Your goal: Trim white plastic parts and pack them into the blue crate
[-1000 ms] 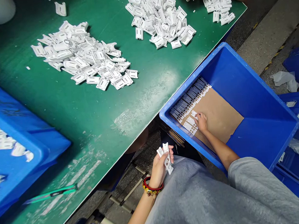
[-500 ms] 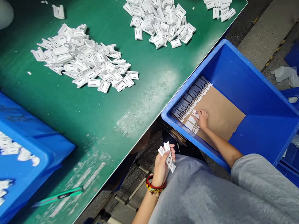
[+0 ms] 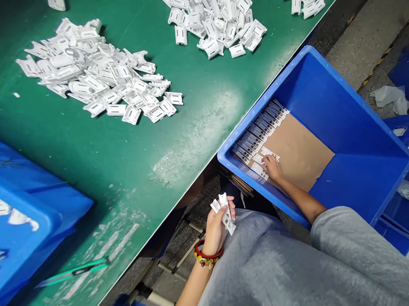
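My left hand [image 3: 215, 226], in front of my grey shirt, is closed round two flat white plastic pieces [image 3: 226, 214] with holes, fanned slightly apart. My right hand [image 3: 272, 167] reaches down into a blue bin [image 3: 354, 111]. Its bent fingers grip the end of a white plastic piece [image 3: 259, 159] lying on the brown cardboard [image 3: 297, 149] at the bottom. One similar piece [image 3: 270, 154] lies just beyond the fingertips, another [image 3: 259, 171] on the near side. A tight row of such pieces [image 3: 258, 133] lines the bin's left wall.
A green table [image 3: 121, 149] carries heaps of white plastic parts [image 3: 106, 78], [image 3: 213, 18] and a green-handled cutter [image 3: 76, 271]. Another blue bin [image 3: 61, 194] with white parts stands at the left. More blue bins [image 3: 395, 215] and clear plastic [image 3: 391, 99] lie at the right.
My right hand has let go of one white piece, now lying flat on the cardboard, and shifted to the piece beside it. The left hand keeps its two pieces. The view has shifted slightly.
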A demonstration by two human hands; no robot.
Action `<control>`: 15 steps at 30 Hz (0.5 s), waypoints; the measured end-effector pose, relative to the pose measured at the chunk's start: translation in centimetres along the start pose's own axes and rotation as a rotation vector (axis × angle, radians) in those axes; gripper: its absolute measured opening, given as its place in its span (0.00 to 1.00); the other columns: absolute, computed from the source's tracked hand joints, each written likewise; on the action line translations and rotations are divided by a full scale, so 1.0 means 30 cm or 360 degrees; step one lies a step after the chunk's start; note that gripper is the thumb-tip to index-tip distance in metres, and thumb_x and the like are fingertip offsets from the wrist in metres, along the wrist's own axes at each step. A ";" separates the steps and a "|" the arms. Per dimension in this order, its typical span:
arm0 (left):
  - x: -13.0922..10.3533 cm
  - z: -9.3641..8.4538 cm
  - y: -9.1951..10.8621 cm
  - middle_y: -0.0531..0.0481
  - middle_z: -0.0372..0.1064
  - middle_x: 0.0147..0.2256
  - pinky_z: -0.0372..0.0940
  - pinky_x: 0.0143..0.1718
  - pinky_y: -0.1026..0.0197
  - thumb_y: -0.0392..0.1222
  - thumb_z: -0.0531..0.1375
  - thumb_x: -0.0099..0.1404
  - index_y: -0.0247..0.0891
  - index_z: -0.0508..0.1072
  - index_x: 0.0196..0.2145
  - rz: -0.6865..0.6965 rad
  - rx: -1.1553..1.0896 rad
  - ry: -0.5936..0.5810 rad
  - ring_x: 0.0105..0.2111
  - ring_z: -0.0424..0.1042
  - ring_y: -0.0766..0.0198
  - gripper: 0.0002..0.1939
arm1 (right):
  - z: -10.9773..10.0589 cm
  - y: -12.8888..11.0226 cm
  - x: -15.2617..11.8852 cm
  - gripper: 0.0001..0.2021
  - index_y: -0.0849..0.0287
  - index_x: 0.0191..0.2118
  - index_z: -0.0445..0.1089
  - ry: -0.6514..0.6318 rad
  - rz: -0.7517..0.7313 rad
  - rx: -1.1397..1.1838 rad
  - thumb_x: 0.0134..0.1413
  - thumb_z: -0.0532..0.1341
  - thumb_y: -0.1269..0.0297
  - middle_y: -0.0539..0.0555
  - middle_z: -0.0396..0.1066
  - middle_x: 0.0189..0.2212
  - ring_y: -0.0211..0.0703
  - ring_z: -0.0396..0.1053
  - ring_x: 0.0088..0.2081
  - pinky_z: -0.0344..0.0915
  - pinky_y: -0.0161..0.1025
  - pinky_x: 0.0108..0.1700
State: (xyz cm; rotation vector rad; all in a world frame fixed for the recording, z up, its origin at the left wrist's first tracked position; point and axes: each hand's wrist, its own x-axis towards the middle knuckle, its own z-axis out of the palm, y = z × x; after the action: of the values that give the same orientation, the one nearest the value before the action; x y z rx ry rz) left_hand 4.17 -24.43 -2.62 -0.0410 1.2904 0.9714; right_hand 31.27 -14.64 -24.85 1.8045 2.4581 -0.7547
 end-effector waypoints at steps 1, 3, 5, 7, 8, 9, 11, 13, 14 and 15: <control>0.001 0.001 0.003 0.51 0.67 0.28 0.61 0.26 0.64 0.43 0.63 0.56 0.33 0.75 0.40 0.0002 0.0002 -0.0001 0.24 0.64 0.68 0.15 | -0.002 -0.002 -0.003 0.06 0.55 0.42 0.69 0.0001 0.0010 -0.0001 0.61 0.57 0.66 0.59 0.66 0.46 0.52 0.62 0.47 0.59 0.47 0.51; 0.001 0.007 0.009 0.51 0.67 0.28 0.61 0.26 0.64 0.43 0.63 0.55 0.33 0.75 0.40 0.0008 0.0003 -0.0007 0.24 0.64 0.68 0.15 | -0.008 -0.005 -0.022 0.07 0.56 0.43 0.68 -0.0006 0.0008 -0.0006 0.60 0.57 0.66 0.60 0.66 0.46 0.53 0.62 0.48 0.59 0.49 0.51; 0.001 0.013 0.014 0.51 0.67 0.28 0.61 0.26 0.64 0.43 0.63 0.56 0.33 0.75 0.39 0.0004 0.0008 -0.0017 0.23 0.64 0.69 0.15 | -0.012 -0.006 -0.049 0.07 0.56 0.44 0.68 -0.0047 -0.0053 -0.0007 0.61 0.57 0.65 0.60 0.67 0.46 0.53 0.62 0.48 0.59 0.49 0.51; 0.000 0.019 0.017 0.51 0.68 0.28 0.61 0.26 0.64 0.43 0.63 0.56 0.33 0.75 0.39 -0.0006 0.0016 -0.0031 0.22 0.64 0.69 0.14 | -0.011 -0.006 -0.072 0.07 0.55 0.43 0.69 -0.0123 -0.0172 0.0001 0.61 0.58 0.65 0.58 0.68 0.45 0.52 0.63 0.48 0.59 0.48 0.51; 0.000 0.020 0.017 0.51 0.68 0.28 0.61 0.26 0.63 0.42 0.63 0.56 0.33 0.75 0.39 -0.0010 0.0019 -0.0036 0.22 0.64 0.69 0.14 | -0.008 -0.006 -0.080 0.06 0.55 0.43 0.69 -0.0165 -0.0235 0.0005 0.61 0.58 0.65 0.58 0.68 0.45 0.51 0.63 0.48 0.60 0.47 0.51; 0.000 0.020 0.016 0.51 0.68 0.28 0.61 0.26 0.63 0.42 0.63 0.56 0.33 0.75 0.39 -0.0011 0.0019 -0.0037 0.22 0.64 0.69 0.14 | -0.003 -0.006 -0.084 0.06 0.55 0.43 0.69 -0.0202 -0.0288 0.0007 0.61 0.58 0.64 0.57 0.69 0.45 0.50 0.64 0.48 0.60 0.46 0.51; 0.002 0.018 0.012 0.51 0.68 0.28 0.61 0.26 0.63 0.43 0.63 0.56 0.33 0.75 0.39 -0.0007 0.0016 -0.0034 0.23 0.64 0.69 0.15 | 0.008 -0.005 -0.085 0.06 0.55 0.43 0.69 -0.0251 -0.0354 0.0004 0.62 0.58 0.64 0.57 0.69 0.46 0.50 0.64 0.48 0.60 0.45 0.51; 0.004 0.015 0.007 0.51 0.67 0.28 0.61 0.26 0.64 0.43 0.64 0.55 0.32 0.74 0.39 0.0002 0.0016 -0.0023 0.23 0.64 0.69 0.15 | 0.016 -0.002 -0.079 0.06 0.55 0.43 0.69 -0.0274 -0.0379 -0.0002 0.62 0.58 0.64 0.58 0.69 0.46 0.50 0.64 0.48 0.60 0.45 0.51; 0.005 0.013 0.005 0.52 0.67 0.28 0.61 0.26 0.64 0.44 0.64 0.55 0.32 0.74 0.39 0.0005 0.0019 -0.0017 0.23 0.64 0.69 0.15 | 0.019 0.000 -0.075 0.07 0.55 0.43 0.69 -0.0282 -0.0387 -0.0003 0.62 0.58 0.63 0.58 0.69 0.46 0.50 0.64 0.48 0.60 0.46 0.51; 0.006 0.013 0.003 0.52 0.67 0.27 0.61 0.26 0.64 0.44 0.64 0.55 0.32 0.74 0.39 0.0006 0.0025 -0.0012 0.23 0.64 0.69 0.15 | 0.021 0.002 -0.072 0.07 0.55 0.43 0.69 -0.0287 -0.0395 -0.0002 0.62 0.58 0.63 0.58 0.69 0.46 0.50 0.64 0.48 0.60 0.46 0.51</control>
State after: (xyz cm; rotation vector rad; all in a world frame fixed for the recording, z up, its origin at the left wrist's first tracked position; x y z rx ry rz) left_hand 4.40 -24.05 -2.58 -0.0224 1.2915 0.9636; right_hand 31.88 -16.80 -24.82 1.3763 2.5855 -0.8835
